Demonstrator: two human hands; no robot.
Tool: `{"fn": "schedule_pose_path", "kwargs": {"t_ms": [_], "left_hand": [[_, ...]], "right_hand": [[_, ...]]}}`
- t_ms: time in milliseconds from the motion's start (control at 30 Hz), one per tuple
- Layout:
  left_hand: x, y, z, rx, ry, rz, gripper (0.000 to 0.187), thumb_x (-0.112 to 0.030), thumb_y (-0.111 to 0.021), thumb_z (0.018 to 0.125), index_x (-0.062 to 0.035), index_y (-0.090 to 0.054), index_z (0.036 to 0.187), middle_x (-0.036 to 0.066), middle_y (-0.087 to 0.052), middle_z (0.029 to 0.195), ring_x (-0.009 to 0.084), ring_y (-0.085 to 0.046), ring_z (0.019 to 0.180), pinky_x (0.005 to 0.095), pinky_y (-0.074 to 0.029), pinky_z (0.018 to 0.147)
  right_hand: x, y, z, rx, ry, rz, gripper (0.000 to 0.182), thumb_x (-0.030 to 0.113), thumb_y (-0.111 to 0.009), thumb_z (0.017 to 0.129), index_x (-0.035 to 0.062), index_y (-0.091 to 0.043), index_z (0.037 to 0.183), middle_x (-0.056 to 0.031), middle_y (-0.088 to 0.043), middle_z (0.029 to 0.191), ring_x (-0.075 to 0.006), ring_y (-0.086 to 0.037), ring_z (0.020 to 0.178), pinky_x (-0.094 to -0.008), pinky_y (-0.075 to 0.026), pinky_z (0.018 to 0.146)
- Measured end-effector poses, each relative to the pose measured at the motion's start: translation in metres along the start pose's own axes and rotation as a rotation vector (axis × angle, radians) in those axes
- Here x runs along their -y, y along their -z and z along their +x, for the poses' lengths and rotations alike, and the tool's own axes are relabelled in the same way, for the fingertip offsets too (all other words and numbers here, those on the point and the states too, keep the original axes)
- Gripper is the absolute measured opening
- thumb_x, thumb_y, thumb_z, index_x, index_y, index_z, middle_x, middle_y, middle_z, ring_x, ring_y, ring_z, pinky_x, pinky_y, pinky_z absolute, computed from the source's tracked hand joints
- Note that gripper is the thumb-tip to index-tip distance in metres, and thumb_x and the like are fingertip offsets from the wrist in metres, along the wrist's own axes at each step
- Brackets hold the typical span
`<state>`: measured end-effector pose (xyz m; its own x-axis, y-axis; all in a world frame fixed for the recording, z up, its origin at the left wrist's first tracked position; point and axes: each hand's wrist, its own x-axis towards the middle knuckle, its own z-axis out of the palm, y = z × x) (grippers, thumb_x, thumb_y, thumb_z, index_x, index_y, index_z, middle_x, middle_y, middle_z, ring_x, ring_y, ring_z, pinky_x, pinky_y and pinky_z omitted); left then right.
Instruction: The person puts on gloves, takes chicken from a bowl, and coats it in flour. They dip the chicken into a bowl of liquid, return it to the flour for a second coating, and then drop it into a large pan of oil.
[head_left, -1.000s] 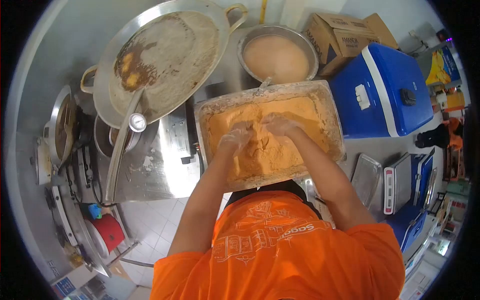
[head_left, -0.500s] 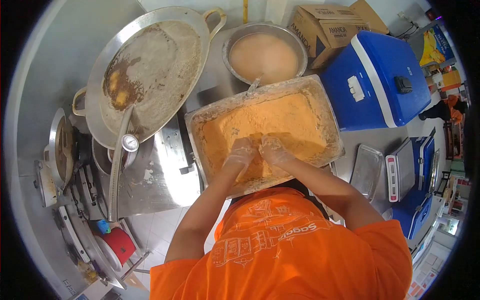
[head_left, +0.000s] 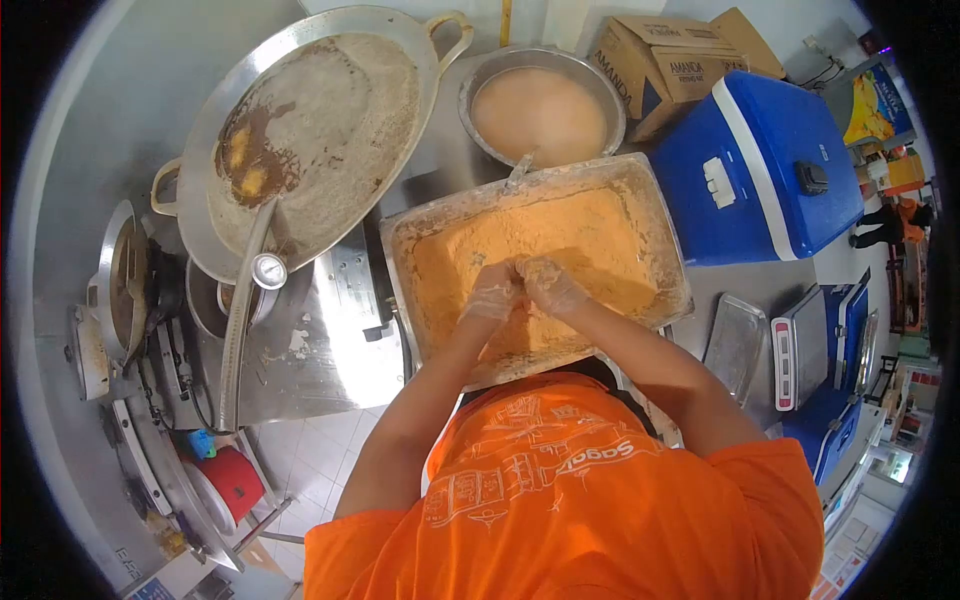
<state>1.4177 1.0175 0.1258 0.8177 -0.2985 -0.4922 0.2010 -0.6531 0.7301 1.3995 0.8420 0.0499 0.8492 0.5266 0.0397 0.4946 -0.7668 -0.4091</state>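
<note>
A rectangular metal tray (head_left: 672, 262) holds a layer of orange breading flour (head_left: 590, 225). Over its front half, my left hand (head_left: 494, 288) and my right hand (head_left: 550, 286) meet, both in clear gloves dusted with the flour. The fingers of each are curled in and nearly touch the other hand's. Whatever lies between them is hidden by the hands and the coating. Behind the tray stands a round metal basin (head_left: 615, 112) of cloudy pinkish liquid (head_left: 540, 115).
To the left a wide two-handled pan (head_left: 215, 90) contains foamy oil with golden pieces frying. A long-handled tool (head_left: 240, 345) and a dial thermometer (head_left: 269, 270) cross its rim. On the right are a blue cooler (head_left: 770, 170), a carton (head_left: 680, 60), an oblong metal tray (head_left: 735, 335) and a scale (head_left: 798, 350).
My hands have lifted slightly and drawn together until their fingers meet. The whole view has shifted a little, with the pan and tray appearing farther right.
</note>
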Motion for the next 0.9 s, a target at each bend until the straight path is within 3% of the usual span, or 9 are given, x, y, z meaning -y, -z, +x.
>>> {"fn": "schedule_pose_path", "kwargs": {"t_ms": [133, 233, 333, 467, 567, 667, 767, 833, 900], "left_hand": [[0.025, 0.005, 0.001, -0.125, 0.028, -0.071, 0.024, -0.021, -0.064, 0.092, 0.0003, -0.069, 0.101, 0.023, -0.072, 0.096, 0.0343, -0.070, 0.083, 0.0432, -0.055, 0.071], [0.054, -0.008, 0.018, -0.142, -0.016, 0.007, 0.023, -0.020, -0.062, 0.093, 0.0013, -0.068, 0.100, 0.023, -0.071, 0.092, 0.0322, -0.068, 0.077, 0.0414, -0.054, 0.068], [0.045, -0.018, 0.020, -0.151, 0.000, -0.055, 0.023, -0.019, -0.061, 0.092, 0.0020, -0.068, 0.100, 0.024, -0.070, 0.088, 0.0332, -0.069, 0.078, 0.0415, -0.053, 0.068], [0.031, -0.014, 0.009, -0.122, 0.047, -0.099, 0.020, -0.015, -0.065, 0.088, 0.0033, -0.070, 0.095, 0.025, -0.068, 0.084, 0.0360, -0.069, 0.079, 0.0427, -0.052, 0.068], [-0.012, 0.000, -0.033, -0.212, -0.181, -0.064, 0.016, -0.011, -0.064, 0.087, 0.0043, -0.070, 0.090, 0.026, -0.068, 0.083, 0.0359, -0.070, 0.079, 0.0429, -0.052, 0.068], [0.015, -0.014, -0.018, -0.122, -0.200, 0.004, 0.017, -0.009, -0.063, 0.088, 0.0033, -0.071, 0.096, 0.027, -0.068, 0.085, 0.0361, -0.071, 0.082, 0.0437, -0.053, 0.071], [-0.002, 0.003, -0.015, -0.083, 0.044, -0.034, 0.029, -0.011, -0.063, 0.089, 0.0001, -0.067, 0.115, 0.027, -0.070, 0.101, 0.0381, -0.070, 0.095, 0.0445, -0.054, 0.082], [0.034, -0.007, -0.008, -0.099, -0.088, 0.108, 0.039, -0.015, -0.065, 0.089, -0.0024, -0.062, 0.126, 0.026, -0.069, 0.113, 0.0393, -0.068, 0.104, 0.0453, -0.053, 0.090], [0.050, -0.004, -0.015, -0.172, -0.103, 0.120, 0.046, -0.018, -0.065, 0.090, -0.0044, -0.058, 0.133, 0.025, -0.066, 0.122, 0.0401, -0.064, 0.112, 0.0458, -0.051, 0.097]], "right_hand": [[-0.026, -0.003, -0.011, -0.044, -0.046, -0.173, 0.025, 0.021, -0.060, 0.088, 0.0006, -0.063, 0.101, -0.0234, -0.066, 0.094, -0.0392, -0.065, 0.093, -0.0482, -0.052, 0.084], [-0.003, 0.015, -0.005, 0.211, -0.317, -0.089, 0.025, 0.023, -0.057, 0.091, 0.0003, -0.062, 0.101, -0.0241, -0.066, 0.097, -0.0379, -0.065, 0.099, -0.0469, -0.051, 0.087], [0.038, 0.040, 0.012, 0.372, -0.266, -0.394, 0.026, 0.021, -0.053, 0.094, -0.0004, -0.063, 0.105, -0.0261, -0.067, 0.102, -0.0376, -0.064, 0.107, -0.0457, -0.051, 0.091], [0.038, 0.026, 0.010, 0.130, -0.249, -0.112, 0.025, 0.015, -0.047, 0.094, -0.0013, -0.065, 0.102, -0.0269, -0.068, 0.104, -0.0377, -0.065, 0.108, -0.0459, -0.051, 0.092], [0.028, 0.035, 0.012, 0.185, -0.226, -0.016, 0.026, 0.013, -0.046, 0.094, -0.0020, -0.066, 0.098, -0.0256, -0.068, 0.101, -0.0385, -0.066, 0.105, -0.0468, -0.052, 0.092], [0.026, 0.035, 0.003, 0.044, -0.109, 0.000, 0.026, 0.016, -0.048, 0.094, -0.0023, -0.067, 0.092, -0.0252, -0.069, 0.097, -0.0396, -0.067, 0.099, -0.0476, -0.053, 0.089], [0.009, 0.048, 0.030, 0.379, -0.073, -0.209, 0.037, 0.021, -0.050, 0.094, -0.0039, -0.065, 0.118, -0.0274, -0.067, 0.114, -0.0380, -0.065, 0.112, -0.0460, -0.050, 0.098], [-0.008, 0.024, -0.003, 0.300, -0.015, -0.572, 0.050, 0.022, -0.052, 0.095, -0.0040, -0.051, 0.137, -0.0281, -0.060, 0.130, -0.0366, -0.059, 0.123, -0.0440, -0.046, 0.105], [-0.001, 0.026, -0.014, 0.309, -0.137, -0.562, 0.064, 0.024, -0.053, 0.095, -0.0033, -0.037, 0.151, -0.0270, -0.053, 0.143, -0.0357, -0.054, 0.131, -0.0422, -0.042, 0.111]]}}
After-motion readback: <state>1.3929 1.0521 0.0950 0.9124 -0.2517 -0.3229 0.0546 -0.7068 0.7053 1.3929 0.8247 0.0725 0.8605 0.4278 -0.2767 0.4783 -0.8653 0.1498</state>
